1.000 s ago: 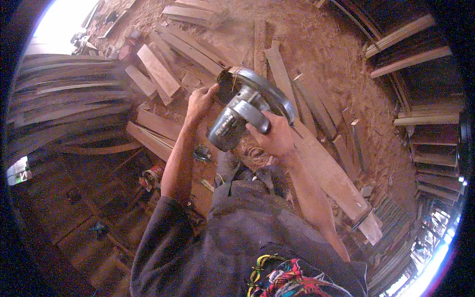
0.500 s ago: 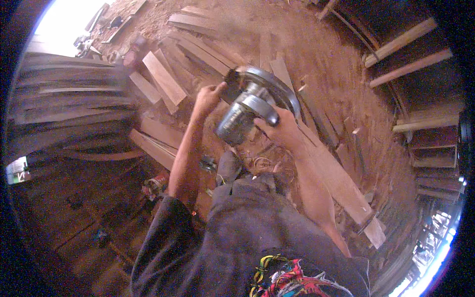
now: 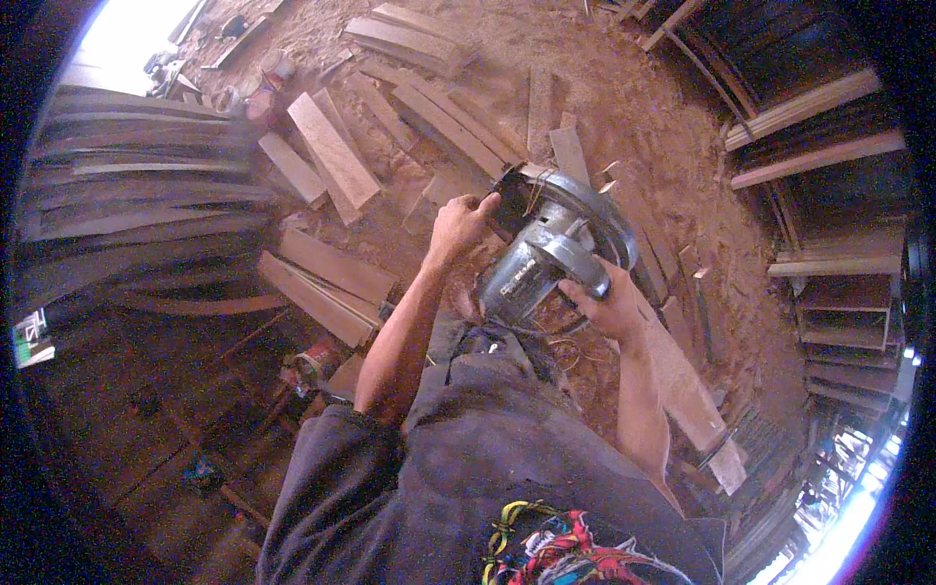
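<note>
In front of my body I hold a circular saw [image 3: 526, 276] with a dark metal motor housing and a rounded blade guard at its far right. My right hand [image 3: 611, 300] is wrapped round the saw's rear handle. At the saw's far left edge, my left hand [image 3: 465, 225] grips the front part, its thumb pointing toward the guard. Beneath the saw and my right forearm runs a long pale board [image 3: 687, 400], reaching toward the lower right. The blade itself is hidden under the guard.
Loose planks [image 3: 333, 144] and offcuts lie on the sawdust-covered floor [image 3: 604, 78]. A large stack of boards [image 3: 136, 175] stands at left, with another pair of planks [image 3: 322, 292] near my left elbow. Wooden racks [image 3: 819, 166] line the right side. A reddish can [image 3: 314, 363] sits low at left.
Both hands and the saw have shifted to the right and slightly nearer in the picture. My grip on the saw looks the same.
</note>
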{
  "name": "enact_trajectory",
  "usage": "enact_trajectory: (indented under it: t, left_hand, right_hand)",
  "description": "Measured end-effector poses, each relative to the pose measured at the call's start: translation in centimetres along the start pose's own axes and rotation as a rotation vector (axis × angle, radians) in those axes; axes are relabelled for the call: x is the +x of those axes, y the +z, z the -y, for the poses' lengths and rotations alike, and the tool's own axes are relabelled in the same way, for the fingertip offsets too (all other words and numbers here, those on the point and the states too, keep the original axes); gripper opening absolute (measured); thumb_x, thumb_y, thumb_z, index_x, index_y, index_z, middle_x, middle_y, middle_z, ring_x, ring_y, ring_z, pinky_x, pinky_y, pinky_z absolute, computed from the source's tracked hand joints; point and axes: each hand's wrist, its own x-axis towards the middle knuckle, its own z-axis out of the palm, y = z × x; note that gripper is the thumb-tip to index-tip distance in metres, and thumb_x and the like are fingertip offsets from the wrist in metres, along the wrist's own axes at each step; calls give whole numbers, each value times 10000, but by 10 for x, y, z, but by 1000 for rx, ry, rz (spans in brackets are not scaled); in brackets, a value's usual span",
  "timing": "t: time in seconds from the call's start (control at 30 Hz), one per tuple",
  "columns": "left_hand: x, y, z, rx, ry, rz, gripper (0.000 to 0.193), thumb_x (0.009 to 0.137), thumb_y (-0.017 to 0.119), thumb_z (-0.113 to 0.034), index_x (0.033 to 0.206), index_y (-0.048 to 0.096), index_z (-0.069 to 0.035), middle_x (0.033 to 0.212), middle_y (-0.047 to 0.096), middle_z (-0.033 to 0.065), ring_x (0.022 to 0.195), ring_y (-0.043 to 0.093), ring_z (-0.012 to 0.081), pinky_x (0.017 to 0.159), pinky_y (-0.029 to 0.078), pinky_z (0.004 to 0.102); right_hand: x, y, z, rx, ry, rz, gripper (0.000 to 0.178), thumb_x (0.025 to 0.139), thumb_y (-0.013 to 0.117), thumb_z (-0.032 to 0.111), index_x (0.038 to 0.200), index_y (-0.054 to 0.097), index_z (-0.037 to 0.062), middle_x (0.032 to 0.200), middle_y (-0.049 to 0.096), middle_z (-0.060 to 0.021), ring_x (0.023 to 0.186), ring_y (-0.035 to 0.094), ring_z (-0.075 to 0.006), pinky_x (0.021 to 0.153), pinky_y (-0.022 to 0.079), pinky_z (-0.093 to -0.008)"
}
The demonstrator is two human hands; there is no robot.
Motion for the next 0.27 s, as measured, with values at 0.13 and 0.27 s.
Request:
enact_trajectory:
  t: [0.13, 0.27]
  left_hand:
    - [-2, -12, -10, 18, -23, 24, 648, 952, 626, -585, 1104, 741, 34, 1043, 738, 251, 988, 710, 391, 900, 538, 467]
    - [4, -14, -3, -43, -58, 99, 710, 934, 614, -648, 1152, 741, 15, 1096, 726, 281, 1101, 701, 391, 983, 525, 471]
  right_hand:
    - [1, 3, -9, -80, -65, -36, 272, 864, 829, 131, 1091, 722, 25, 868, 706, 10, 778, 611, -92, 702, 510, -292]
    - [9, 9, -33, -218, -156, -70, 280, 864, 828, 130, 1106, 726, 32, 877, 724, -19, 777, 631, -111, 706, 519, -303]
